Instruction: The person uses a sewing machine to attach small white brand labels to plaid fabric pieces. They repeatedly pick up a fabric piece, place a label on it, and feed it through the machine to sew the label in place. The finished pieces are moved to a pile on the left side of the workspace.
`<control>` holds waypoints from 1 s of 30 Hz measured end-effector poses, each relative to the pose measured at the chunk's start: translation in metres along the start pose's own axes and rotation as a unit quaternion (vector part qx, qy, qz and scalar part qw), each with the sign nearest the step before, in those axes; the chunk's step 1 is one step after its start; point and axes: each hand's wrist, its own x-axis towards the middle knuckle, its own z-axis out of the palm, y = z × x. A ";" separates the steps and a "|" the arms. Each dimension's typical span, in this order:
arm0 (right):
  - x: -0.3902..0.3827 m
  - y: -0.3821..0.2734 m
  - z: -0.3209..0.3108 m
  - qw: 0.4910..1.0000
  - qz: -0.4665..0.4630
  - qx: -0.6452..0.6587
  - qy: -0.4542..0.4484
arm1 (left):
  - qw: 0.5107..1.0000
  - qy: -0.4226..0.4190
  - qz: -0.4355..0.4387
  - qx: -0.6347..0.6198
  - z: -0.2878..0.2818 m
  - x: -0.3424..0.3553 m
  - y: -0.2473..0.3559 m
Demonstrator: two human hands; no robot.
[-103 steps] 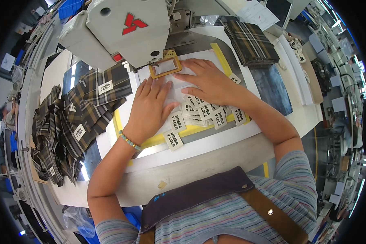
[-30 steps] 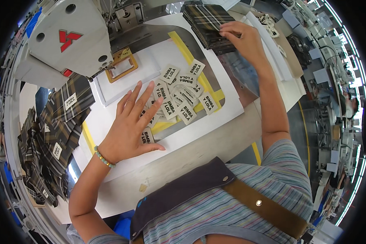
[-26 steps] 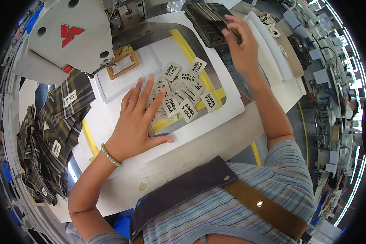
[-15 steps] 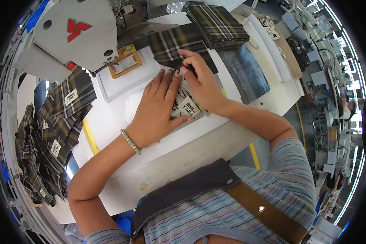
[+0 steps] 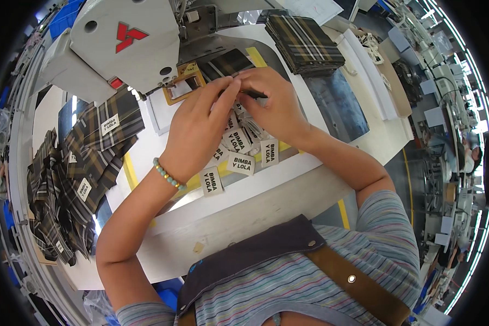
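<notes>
Both hands meet at the fingertips over the work plate. My left hand [image 5: 201,127] comes in from the left, its fingers long and pressed together, thumb hidden. My right hand [image 5: 280,111] is curled, thumb and fingers pinched against the left fingertips; whatever lies between them is hidden. Just beyond is a dark plaid fabric piece [image 5: 225,62], beside the brass-coloured clamp frame [image 5: 172,98] of the white sewing machine [image 5: 100,46]. Below the hands lie several loose white labels with black print, among them a near label [image 5: 240,163], a left label [image 5: 211,181] and a right label [image 5: 269,152].
A neat stack of plaid pieces [image 5: 304,43] sits at the far right. Overlapping plaid pieces with white labels [image 5: 84,157] hang in a heap at the left. Yellow tape [image 5: 129,173] marks the white table [image 5: 255,201]. A long white tray [image 5: 367,76] borders the right.
The fabric piece has shifted left toward the clamp frame. My hands have left their flat place over the labels and come together at the fingertips, uncovering several labels.
</notes>
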 end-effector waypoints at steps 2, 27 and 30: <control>0.004 -0.005 -0.004 0.996 -0.056 -0.054 -0.031 | 0.999 -0.036 -0.020 0.018 0.008 -0.002 -0.013; 0.047 0.046 0.025 0.919 -0.231 -0.230 -0.222 | 0.950 -0.178 0.054 0.250 -0.049 -0.064 -0.083; 0.051 0.036 0.007 0.943 -0.138 -0.144 -0.268 | 0.960 -0.168 -0.012 0.225 -0.060 -0.078 -0.078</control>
